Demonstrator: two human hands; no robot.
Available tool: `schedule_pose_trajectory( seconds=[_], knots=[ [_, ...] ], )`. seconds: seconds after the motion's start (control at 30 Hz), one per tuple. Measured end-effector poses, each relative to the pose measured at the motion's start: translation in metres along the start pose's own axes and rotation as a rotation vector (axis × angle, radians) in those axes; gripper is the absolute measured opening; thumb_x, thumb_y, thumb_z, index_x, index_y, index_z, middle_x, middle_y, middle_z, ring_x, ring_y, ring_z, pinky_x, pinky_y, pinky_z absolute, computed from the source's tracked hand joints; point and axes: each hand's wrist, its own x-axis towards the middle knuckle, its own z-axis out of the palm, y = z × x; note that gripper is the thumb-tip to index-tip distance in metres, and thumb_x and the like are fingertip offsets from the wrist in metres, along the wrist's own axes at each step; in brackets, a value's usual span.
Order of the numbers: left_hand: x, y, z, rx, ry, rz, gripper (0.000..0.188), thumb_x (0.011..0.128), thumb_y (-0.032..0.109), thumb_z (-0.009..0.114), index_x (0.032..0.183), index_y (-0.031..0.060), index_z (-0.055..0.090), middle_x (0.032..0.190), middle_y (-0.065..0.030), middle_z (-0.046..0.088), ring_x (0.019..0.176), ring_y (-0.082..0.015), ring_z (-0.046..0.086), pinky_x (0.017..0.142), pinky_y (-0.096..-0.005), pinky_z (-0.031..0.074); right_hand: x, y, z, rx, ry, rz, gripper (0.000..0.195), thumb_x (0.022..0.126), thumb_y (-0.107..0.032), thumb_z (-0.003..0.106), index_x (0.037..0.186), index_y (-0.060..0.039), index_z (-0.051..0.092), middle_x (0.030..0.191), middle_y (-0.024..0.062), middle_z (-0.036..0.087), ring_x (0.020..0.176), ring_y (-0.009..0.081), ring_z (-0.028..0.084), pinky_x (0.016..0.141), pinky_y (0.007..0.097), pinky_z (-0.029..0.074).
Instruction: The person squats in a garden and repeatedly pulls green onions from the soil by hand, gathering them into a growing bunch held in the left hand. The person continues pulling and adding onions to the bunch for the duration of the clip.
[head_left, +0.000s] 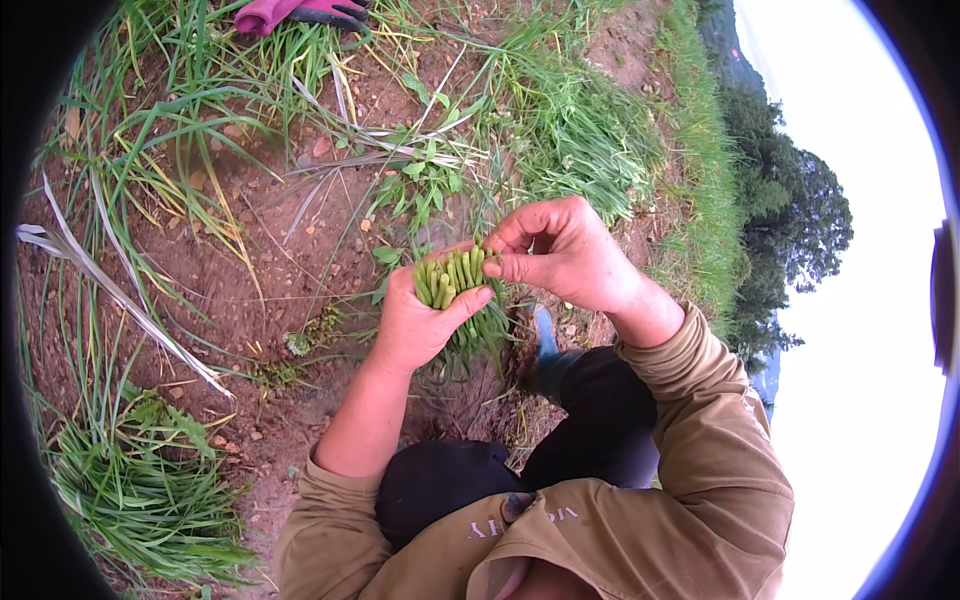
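Observation:
A thick bunch of green stalks (450, 277) is clasped in my left hand (420, 322), its blunt ends facing up and my thumb across its near side. Long green leaves hang from the bunch below that hand. My right hand (559, 255) is at the right edge of the bunch, thumb and forefinger pinched at the stalk ends; whether a stalk is between them cannot be made out. The other fingers of my right hand are curled in.
Heaps of cut green leaves lie at the right (592, 150) and lower left (150, 495). A pink and black glove (292, 13) rests at the top. Dry leaf strips (135, 300) and growing green plants (187, 112) cover parts of the brown soil. A blue boot (546, 337) shows below my hands.

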Motion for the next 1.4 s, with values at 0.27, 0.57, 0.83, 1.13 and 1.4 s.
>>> schedule_pose_trajectory(
  seconds=[0.27, 0.57, 0.83, 1.13, 1.4],
  knots=[
    [-0.002, -0.006, -0.003, -0.101, -0.004, -0.042, 0.026, 0.070, 0.005, 0.074, 0.094, 0.0012, 0.062, 0.084, 0.0007, 0.064, 0.074, -0.0056, 0.056, 0.068, -0.0227, 0.047, 0.003, -0.001, 0.013, -0.002, 0.035, -0.009, 0.008, 0.072, -0.003, 0.070, 0.078, 0.0005, 0.066, 0.066, 0.0036, 0.064, 0.059, 0.0046, 0.055, 0.053, 0.0217, 0.047],
    [-0.010, 0.011, -0.039, -0.573, -0.020, 0.033, 0.023, 0.070, 0.001, 0.070, 0.088, 0.0046, 0.056, 0.082, -0.0064, 0.059, 0.081, -0.0174, 0.056, 0.079, -0.0317, 0.045, 0.001, -0.014, -0.022, 0.140, 0.123, -0.156, 0.035, 0.073, -0.005, 0.071, 0.106, -0.0037, 0.059, 0.087, 0.0009, 0.063, 0.061, -0.0004, 0.049, 0.055, 0.0149, 0.042],
    [-0.017, -0.006, -0.075, -0.901, -0.252, 0.305, 0.020, 0.073, 0.015, 0.073, 0.085, 0.0181, 0.057, 0.080, 0.0064, 0.060, 0.093, -0.0175, 0.051, 0.090, -0.0364, 0.039, -0.003, -0.003, -0.050, 0.110, 0.209, -0.175, 0.037, 0.075, -0.002, 0.068, 0.111, -0.0010, 0.056, 0.095, 0.0020, 0.062, 0.066, -0.0002, 0.052, 0.063, 0.0154, 0.046],
    [-0.023, -0.013, -0.102, -1.197, -0.246, 0.458, 0.015, 0.078, 0.011, 0.067, 0.088, 0.0174, 0.057, 0.083, 0.0053, 0.060, 0.079, -0.0103, 0.056, 0.080, -0.0308, 0.042, 0.000, 0.001, -0.057, 0.076, 0.218, -0.184, 0.037, 0.076, -0.004, 0.067, 0.112, -0.0027, 0.057, 0.099, 0.0024, 0.062, 0.070, 0.0005, 0.055, 0.067, 0.0167, 0.047],
    [-0.022, -0.013, -0.105, -1.184, -0.296, 0.493, 0.015, 0.077, 0.010, 0.068, 0.086, 0.0172, 0.058, 0.080, 0.0050, 0.061, 0.076, -0.0104, 0.058, 0.078, -0.0301, 0.042, 0.001, 0.005, -0.020, -0.019, -0.169, -0.358, 0.014, 0.075, 0.001, 0.065, 0.088, -0.0041, 0.066, 0.085, 0.0042, 0.063, 0.074, 0.0085, 0.058, 0.062, 0.0213, 0.047]
  ],
)
